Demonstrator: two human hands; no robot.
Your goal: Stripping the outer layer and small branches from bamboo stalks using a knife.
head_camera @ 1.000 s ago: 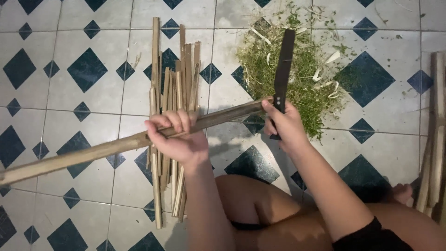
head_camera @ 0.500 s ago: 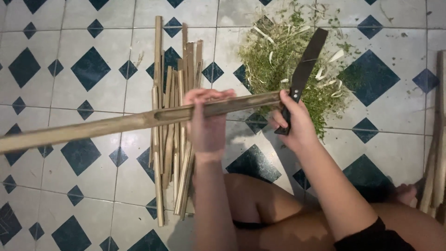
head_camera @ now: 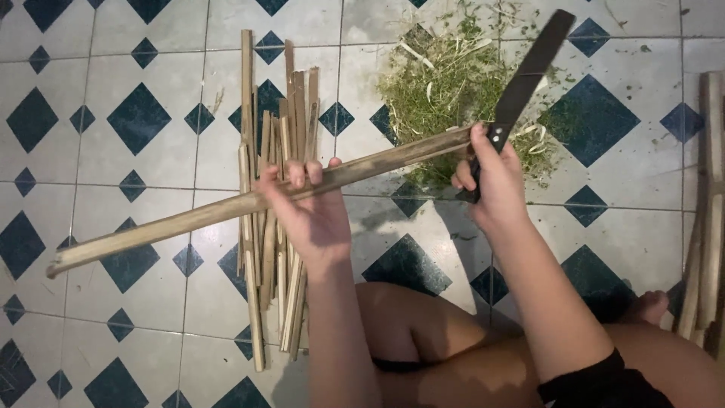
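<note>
My left hand (head_camera: 308, 208) grips a long bamboo pole (head_camera: 166, 223) near its middle. The pole slants from the lower left up to the right, held above the floor. My right hand (head_camera: 495, 177) is closed on the handle of a dark machete-like knife (head_camera: 529, 72), whose blade points up and to the right. The pole's right end touches my right hand next to the knife handle. Under the pole lies a pile of split bamboo strips (head_camera: 276, 136) on the tiled floor.
A heap of green shavings and pale peelings (head_camera: 445, 91) lies on the tiles beyond the knife. More bamboo pieces (head_camera: 706, 196) lie along the right edge. My bare knees (head_camera: 423, 340) are at the bottom. The floor is white tile with dark blue diamonds.
The pole has slid to the right and tilted, so its left end now shows. The knife blade has swung further right and up. My left hand has shifted its hold along the pole.
</note>
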